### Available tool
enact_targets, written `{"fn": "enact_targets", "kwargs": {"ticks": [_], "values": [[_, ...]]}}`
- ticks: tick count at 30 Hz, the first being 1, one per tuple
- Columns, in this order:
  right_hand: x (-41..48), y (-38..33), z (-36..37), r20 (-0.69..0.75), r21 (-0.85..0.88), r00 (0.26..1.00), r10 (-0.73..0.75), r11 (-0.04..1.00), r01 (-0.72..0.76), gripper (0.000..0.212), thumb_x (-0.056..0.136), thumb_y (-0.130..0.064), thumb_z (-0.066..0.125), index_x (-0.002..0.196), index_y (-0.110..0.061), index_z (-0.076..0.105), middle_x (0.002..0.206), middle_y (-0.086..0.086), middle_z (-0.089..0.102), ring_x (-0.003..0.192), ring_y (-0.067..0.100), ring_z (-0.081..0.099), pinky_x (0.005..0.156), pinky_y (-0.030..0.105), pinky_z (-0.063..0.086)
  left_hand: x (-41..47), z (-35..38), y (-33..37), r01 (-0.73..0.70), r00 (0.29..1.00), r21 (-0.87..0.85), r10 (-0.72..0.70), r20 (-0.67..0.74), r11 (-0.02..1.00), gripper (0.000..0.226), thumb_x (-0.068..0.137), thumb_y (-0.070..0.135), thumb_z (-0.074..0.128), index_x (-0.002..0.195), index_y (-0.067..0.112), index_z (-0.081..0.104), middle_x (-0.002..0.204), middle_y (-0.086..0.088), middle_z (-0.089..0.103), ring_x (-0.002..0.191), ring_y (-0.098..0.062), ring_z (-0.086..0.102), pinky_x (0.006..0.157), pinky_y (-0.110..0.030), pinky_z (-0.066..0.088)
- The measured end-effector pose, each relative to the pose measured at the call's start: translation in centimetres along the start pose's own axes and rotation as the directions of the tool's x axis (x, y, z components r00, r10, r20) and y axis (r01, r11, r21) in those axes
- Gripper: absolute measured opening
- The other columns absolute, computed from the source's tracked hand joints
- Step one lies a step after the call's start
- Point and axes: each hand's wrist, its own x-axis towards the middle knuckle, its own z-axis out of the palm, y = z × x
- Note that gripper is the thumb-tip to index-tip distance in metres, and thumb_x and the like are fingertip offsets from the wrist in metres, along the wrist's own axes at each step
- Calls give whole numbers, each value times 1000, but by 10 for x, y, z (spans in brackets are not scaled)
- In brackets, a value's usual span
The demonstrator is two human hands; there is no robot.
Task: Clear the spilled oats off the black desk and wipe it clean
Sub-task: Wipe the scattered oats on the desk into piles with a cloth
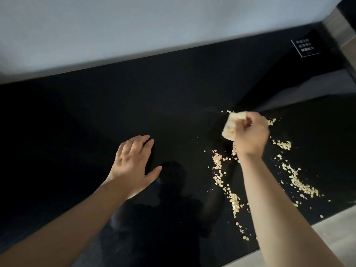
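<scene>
Presently right hand grips soft yellowish cloth, bunched; left hand flat, fingers spread on black tabletop. Oats light, scatter easily: sweep gently.

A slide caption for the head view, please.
Right hand grips a cloth among spilled oats; left hand rests on black desk.

Pale grey-white wall is running across the whole top of the view. Small black sign with a white border and white text is sitting far right, just below the wall; the text is too blurred to read. Metallic upright panel is standing in the top-right corner. Light floor is showing at bottom right.
</scene>
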Motion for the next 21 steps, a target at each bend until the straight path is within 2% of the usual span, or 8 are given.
{"fn": "enact_targets", "kwargs": {"ticks": [2, 4, 7, 10, 13, 15, 18, 21], "values": [[6, 15, -15, -39, -25, 997, 61, 998, -62, 22, 89, -9, 61, 111, -2, 64, 111, 16, 59, 95, 27, 60, 80, 22, 41, 0, 2, 0, -11, 1000, 41, 10, 19, 999, 82, 78, 65, 35, 137, 8, 47, 142, -5, 40, 134, -25, 33, 111, -45, 24], [5, 19, -26, -72, 4, 994, 85, 996, -85, 22, 89, -8, 62, 110, -3, 65, 110, 15, 60, 92, 24, 60, 81, 23, 48, -1, 4, -2, -31, 999, 70, 30, 23, 997, 80, 79, 64, 41, 136, 8, 47, 143, -5, 39, 133, -25, 32, 110, -45, 23], [-14, 2, -31, -44, 128, 999, -11, 992, 17, 18, 88, -8, 62, 106, -5, 65, 104, 10, 61, 87, 19, 60, 77, 17, 49, -2, 6, -4, -29, 999, 59, 28, 18, 998, 80, 80, 61, 52, 141, 9, 42, 147, -4, 33, 137, -24, 25, 113, -43, 16], [-48, -31, -17, 68, 212, 988, -139, 970, 122, 15, 87, -8, 63, 102, -10, 66, 97, 1, 58, 82, 14, 58, 76, 20, 45, -3, 4, -5, -33, 999, 55, 32, 18, 998, 86, 77, 67, 35, 143, 12, 39, 149, -2, 29, 139, -21, 20, 115, -42, 14], [-78, -58, 8, 168, 255, 958, -233, 949, 186, 15, 85, -6, 63, 99, -10, 65, 93, -1, 53, 76, 7, 49, 72, 9, 37, -4, 3, -6, -46, 999, 34, 45, 19, 998, 87, 77, 66, 38, 146, 14, 34, 152, 1, 24, 141, -19, 14, 115, -38, 6], [-88, -65, 22, 227, 248, 940, -254, 949, 197, 16, 85, -6, 62, 100, -9, 64, 92, -5, 49, 75, 5, 46, 69, 5, 34, -5, 2, -8, -55, 998, 16, 55, 21, 998, 84, 81, 63, 45, 148, 15, 30, 154, 2, 20, 142, -18, 10, 115, -35, 1], [-83, -62, 30, 269, 191, 927, -261, 958, 214, 18, 86, -6, 61, 103, -9, 63, 94, -4, 47, 77, 9, 46, 69, 12, 32, -5, 2, -8, -63, 998, 5, 63, 26, 998, 82, 84, 61, 52, 149, 16, 28, 154, 3, 17, 143, -17, 8, 115, -34, -1], [-68, -45, 19, 240, 118, 944, -225, 972, 202, 19, 86, -6, 61, 105, -9, 63, 95, 0, 48, 77, 12, 47, 71, 17, 33, -5, 1, -7, -52, 998, -3, 52, 24, 999, 82, 84, 59, 54, 149, 16, 27, 154, 3, 16, 143, -17, 8, 115, -34, -2]]}}
